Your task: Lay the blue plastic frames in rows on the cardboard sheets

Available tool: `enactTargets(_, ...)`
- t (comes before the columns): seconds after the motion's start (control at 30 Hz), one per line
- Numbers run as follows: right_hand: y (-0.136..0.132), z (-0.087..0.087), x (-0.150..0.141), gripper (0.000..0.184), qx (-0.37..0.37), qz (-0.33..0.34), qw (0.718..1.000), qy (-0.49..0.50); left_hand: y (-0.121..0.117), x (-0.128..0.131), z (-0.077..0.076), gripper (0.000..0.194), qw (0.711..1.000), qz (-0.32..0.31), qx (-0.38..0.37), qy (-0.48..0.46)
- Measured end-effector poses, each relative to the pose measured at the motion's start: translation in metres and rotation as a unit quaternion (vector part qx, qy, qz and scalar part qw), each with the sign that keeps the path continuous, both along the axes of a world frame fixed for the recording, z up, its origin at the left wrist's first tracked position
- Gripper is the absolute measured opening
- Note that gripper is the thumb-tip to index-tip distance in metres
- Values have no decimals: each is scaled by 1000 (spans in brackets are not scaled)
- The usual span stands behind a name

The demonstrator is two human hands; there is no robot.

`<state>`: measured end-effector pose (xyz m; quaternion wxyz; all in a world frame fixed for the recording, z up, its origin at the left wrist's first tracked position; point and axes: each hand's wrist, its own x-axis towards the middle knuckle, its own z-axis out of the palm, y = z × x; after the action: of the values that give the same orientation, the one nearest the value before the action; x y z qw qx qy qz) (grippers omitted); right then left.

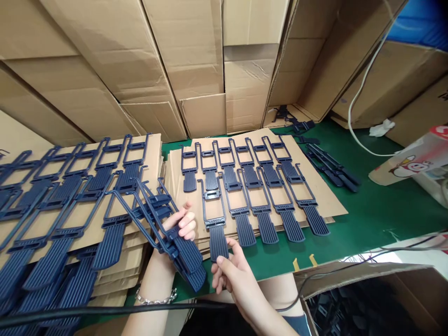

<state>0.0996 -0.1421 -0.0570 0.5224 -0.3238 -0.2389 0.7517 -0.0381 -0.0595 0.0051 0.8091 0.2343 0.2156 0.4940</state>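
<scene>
My left hand (178, 226) is closed around a bunch of dark blue plastic frames (182, 261), each with an open loop and a ribbed flat paddle. My right hand (233, 270) pinches the ribbed paddle of one more dark blue plastic frame (219, 240) by its near end. That frame lies at the left end of the front row on a cardboard sheet (325, 196), its loop pointing away from me. Two rows of the same frames rest on this sheet, the back row partly overlapped by the front.
More frames cover a cardboard stack (135, 252) at left. A bundle of frames (332, 168) lies on the green table (371, 210) at right, near a plastic cup (413, 156). Cardboard boxes (196, 51) stand behind. A black cable (105, 311) crosses in front; an open box (378, 298) of dark parts sits lower right.
</scene>
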Motion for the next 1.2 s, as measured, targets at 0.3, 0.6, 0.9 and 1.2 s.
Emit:
enactTargets(0.3,-15,3,-5,78,17,-23,1000,2,0,8,10,29,999,30,-39,19)
enactTargets(0.6,-39,-5,16,68,181,39,952,-245,-11,31,27,14,991,58,-33,119)
enactTargets(0.9,-26,36,31,30,378,20,795,-474,-37,38,43,34,964,100,-13,248)
enactTargets(1.2,-14,41,20,18,379,-35,779,-498,-45,33,42,42,943,151,14,296)
